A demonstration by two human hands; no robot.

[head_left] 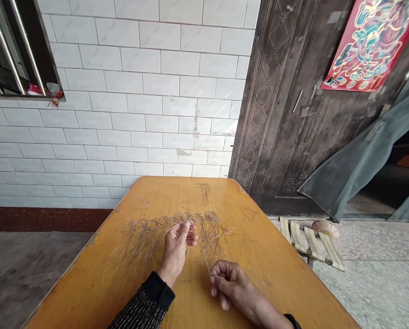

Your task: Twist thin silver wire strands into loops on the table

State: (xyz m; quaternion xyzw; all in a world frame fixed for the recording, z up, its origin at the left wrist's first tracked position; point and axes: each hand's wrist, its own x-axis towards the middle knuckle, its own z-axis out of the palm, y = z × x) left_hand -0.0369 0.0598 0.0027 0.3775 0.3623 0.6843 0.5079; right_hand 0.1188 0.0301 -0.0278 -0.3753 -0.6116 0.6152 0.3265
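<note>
Several thin wires with looped ends (151, 225) lie in a row across the wooden table (259, 278), their tails trailing toward me. My left hand (177, 246) is at the near edge of this row, thumb and fingertips pinched at the loops; a wire seems to be in the pinch, too fine to make out fully. Closer to me, my right hand (230, 283) pinches the lower end of a thin wire (207, 262) between thumb and forefinger. That wire slants up toward the row, and its upper end is lost among the loops.
A few loose wires (202, 189) lie near the table's far end. Beyond stands a white tiled wall (149, 109). On the right are a dark carved door (287, 137), a grey curtain (365, 160) and a low strap-seated stool (310, 240).
</note>
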